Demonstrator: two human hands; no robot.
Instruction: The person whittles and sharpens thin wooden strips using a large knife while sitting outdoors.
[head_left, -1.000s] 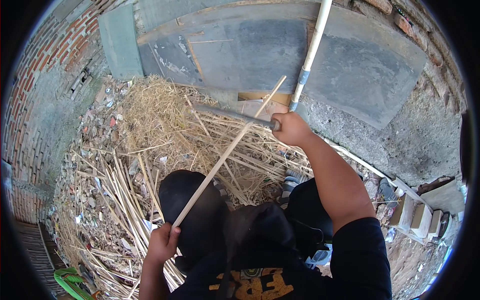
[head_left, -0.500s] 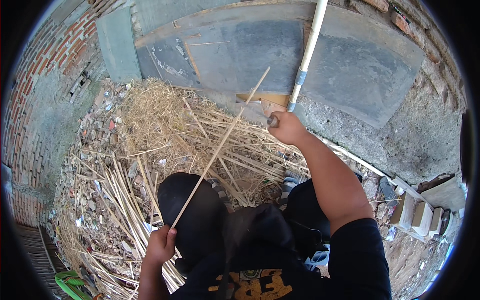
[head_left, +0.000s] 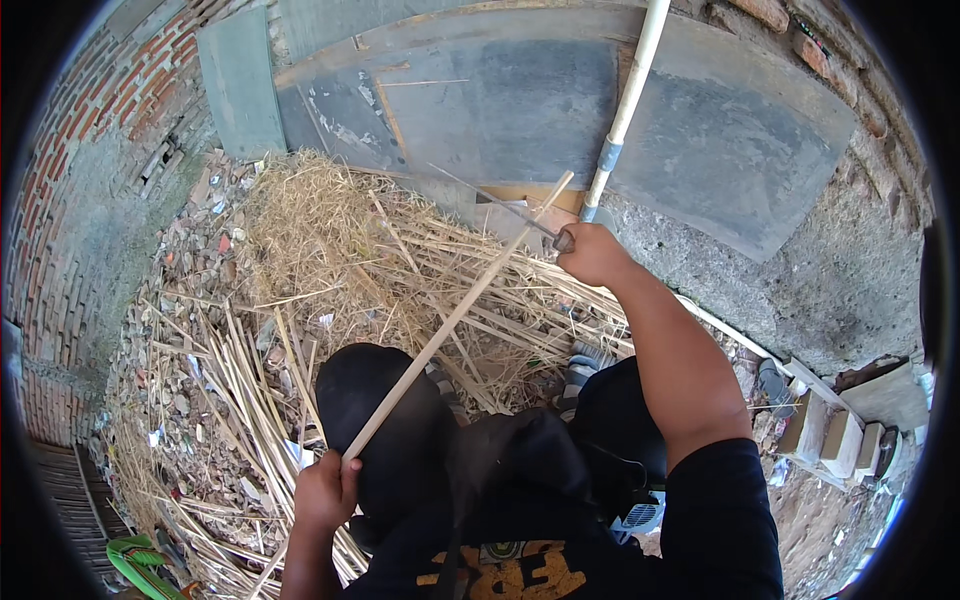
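My left hand (head_left: 325,490) is closed around the near end of a long pale bamboo strip (head_left: 455,318). The strip slants over my left knee, up and to the right, with its far end near the boards. In my right hand (head_left: 594,256) is the grip of a knife (head_left: 565,241) with a long thin blade pointing up and left. In this view the blade crosses the strip near its far end; whether they touch I cannot tell. Below both lies a heap of cut bamboo strips (head_left: 480,265) and curly shavings (head_left: 310,215).
More bamboo strips (head_left: 245,385) lie on rubble at my left. Grey boards (head_left: 500,100) lean at the far side, with a white pipe (head_left: 635,90) in front. Blocks (head_left: 843,443) stand at the right. A green object (head_left: 140,562) lies at the lower left.
The knife blade, blurred before, now shows sharply, pointing up and left. My right hand has shifted slightly right. The strip's far end has swung right and lower, and its broader face shows.
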